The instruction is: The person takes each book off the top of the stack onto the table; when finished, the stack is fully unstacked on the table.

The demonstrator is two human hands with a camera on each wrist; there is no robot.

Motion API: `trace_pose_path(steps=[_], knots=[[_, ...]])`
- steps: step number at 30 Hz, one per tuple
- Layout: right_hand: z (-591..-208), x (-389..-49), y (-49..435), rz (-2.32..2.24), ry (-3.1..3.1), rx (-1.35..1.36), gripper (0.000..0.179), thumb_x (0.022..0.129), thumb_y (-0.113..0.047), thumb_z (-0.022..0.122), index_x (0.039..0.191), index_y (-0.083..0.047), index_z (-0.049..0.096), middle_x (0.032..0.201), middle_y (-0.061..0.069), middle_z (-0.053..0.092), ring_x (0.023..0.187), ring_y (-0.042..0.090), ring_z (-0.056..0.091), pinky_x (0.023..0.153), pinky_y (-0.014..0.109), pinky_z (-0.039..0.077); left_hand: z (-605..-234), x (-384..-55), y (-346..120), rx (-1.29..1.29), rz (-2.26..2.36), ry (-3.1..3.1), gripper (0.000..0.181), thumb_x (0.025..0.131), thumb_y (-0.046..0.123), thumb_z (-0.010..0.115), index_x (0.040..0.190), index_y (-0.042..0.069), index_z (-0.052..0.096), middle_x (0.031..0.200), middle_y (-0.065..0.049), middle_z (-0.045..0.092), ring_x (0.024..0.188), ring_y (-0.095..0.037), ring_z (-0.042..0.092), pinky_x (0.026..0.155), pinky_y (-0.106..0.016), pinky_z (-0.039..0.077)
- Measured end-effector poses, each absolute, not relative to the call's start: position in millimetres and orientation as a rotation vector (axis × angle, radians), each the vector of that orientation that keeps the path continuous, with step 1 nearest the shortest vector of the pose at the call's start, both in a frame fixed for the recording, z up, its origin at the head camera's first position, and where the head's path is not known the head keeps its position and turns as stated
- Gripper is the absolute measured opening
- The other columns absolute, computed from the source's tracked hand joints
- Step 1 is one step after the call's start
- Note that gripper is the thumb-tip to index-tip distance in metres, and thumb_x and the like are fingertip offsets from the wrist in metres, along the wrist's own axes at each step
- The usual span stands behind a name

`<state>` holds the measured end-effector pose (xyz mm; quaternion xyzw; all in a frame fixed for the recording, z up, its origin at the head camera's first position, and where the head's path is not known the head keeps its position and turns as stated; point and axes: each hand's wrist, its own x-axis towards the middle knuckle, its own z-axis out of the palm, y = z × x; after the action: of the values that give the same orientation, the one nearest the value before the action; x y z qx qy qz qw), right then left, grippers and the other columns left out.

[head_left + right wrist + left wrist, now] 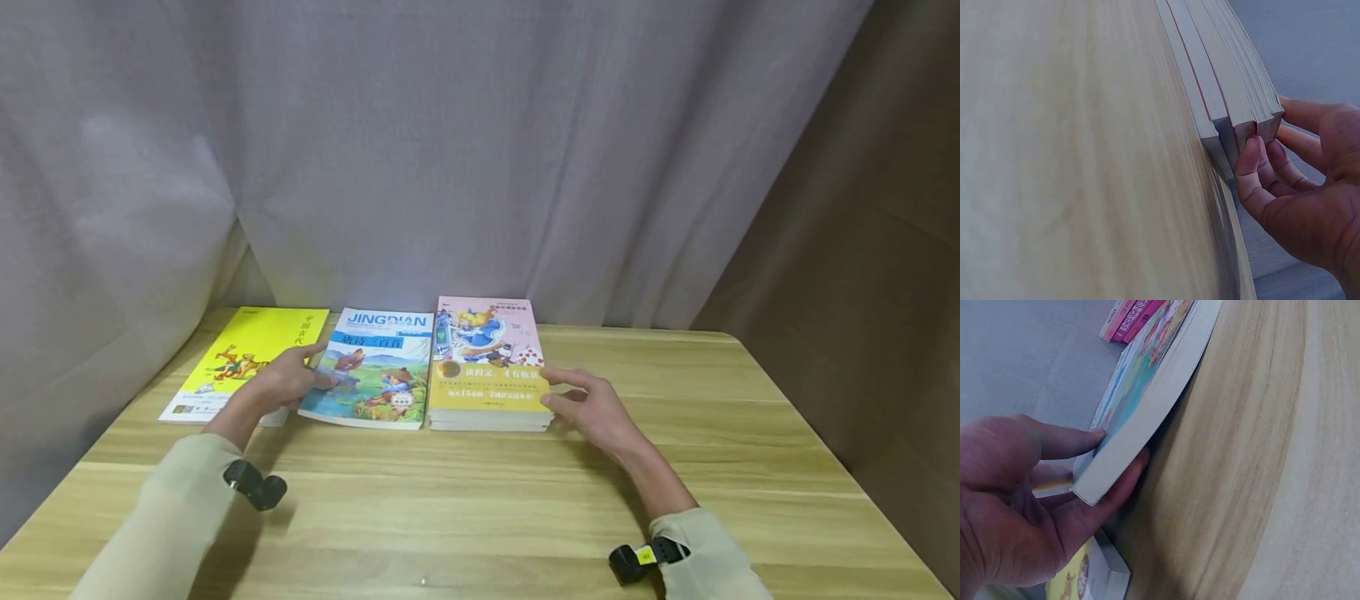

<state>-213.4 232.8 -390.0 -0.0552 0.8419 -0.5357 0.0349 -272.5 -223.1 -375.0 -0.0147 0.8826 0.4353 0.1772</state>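
Note:
My left hand (281,379) pinches the left edge of a blue-covered book (382,387). The left wrist view shows that book's page edge (1147,415) tilted up off the table, with the thumb on the cover and fingers beneath. To its right lies a stack of books (487,421), topped by a pink book with a yellow band (491,333). My right hand (600,412) rests its fingertips against the stack's right side, near the front corner. In the right wrist view, several books of the stack (1225,69) show slightly uneven edges.
A yellow book (258,337) lies at the left, partly behind my left hand. All of this stands on a wooden table (450,508). Grey curtain cloth (480,150) hangs along the table's back edge and darker cloth (885,275) at the right.

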Motion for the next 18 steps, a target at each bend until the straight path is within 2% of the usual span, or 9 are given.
trace_pose_path(steps=[2,8,12,15,18], knots=[[-390,-213,233,-1.646,2.586,-0.169,0.054,0.099,-0.017,0.074,0.15,-0.006,0.059,0.155,0.024,0.05,0.086,0.024,0.073,0.077,0.032,0.06,-374,-272,-223,-0.037,1.169,2.546,0.083,0.102,0.015,0.068,0.169,0.007,0.019,0.144,-0.033,0.043,0.06,-0.014,0.043,0.056,-0.027,0.041],[-390,-213,232,-1.667,2.571,-0.177,0.054,0.099,-0.016,0.074,0.15,-0.004,0.058,0.155,0.025,0.049,0.086,0.023,0.073,0.075,0.032,0.06,-370,-270,-221,-0.069,1.023,2.625,0.08,0.102,0.02,0.07,0.166,0.003,0.026,0.144,-0.032,0.043,0.071,-0.02,0.05,0.062,-0.029,0.046],[-389,-212,231,-1.676,2.564,-0.184,0.055,0.099,-0.015,0.074,0.15,-0.003,0.058,0.156,0.026,0.049,0.086,0.022,0.072,0.074,0.031,0.06,-366,-267,-216,-0.087,0.951,2.676,0.081,0.1,0.021,0.072,0.165,0.0,0.029,0.145,-0.034,0.046,0.093,-0.031,0.06,0.068,-0.031,0.053],[-389,-212,231,-1.68,2.56,-0.181,0.055,0.099,-0.015,0.074,0.15,-0.004,0.058,0.156,0.026,0.05,0.086,0.023,0.072,0.074,0.031,0.059,-361,-264,-213,-0.096,0.878,2.722,0.083,0.098,0.023,0.075,0.163,-0.002,0.031,0.144,-0.035,0.049,0.11,-0.038,0.061,0.073,-0.032,0.057],[-390,-213,232,-1.675,2.56,-0.176,0.055,0.099,-0.016,0.073,0.15,-0.004,0.058,0.155,0.026,0.051,0.085,0.024,0.073,0.074,0.031,0.058,-356,-263,-211,-0.09,0.806,2.767,0.085,0.097,0.024,0.077,0.161,-0.007,0.031,0.138,-0.035,0.054,0.1,-0.036,0.066,0.067,-0.03,0.057]])
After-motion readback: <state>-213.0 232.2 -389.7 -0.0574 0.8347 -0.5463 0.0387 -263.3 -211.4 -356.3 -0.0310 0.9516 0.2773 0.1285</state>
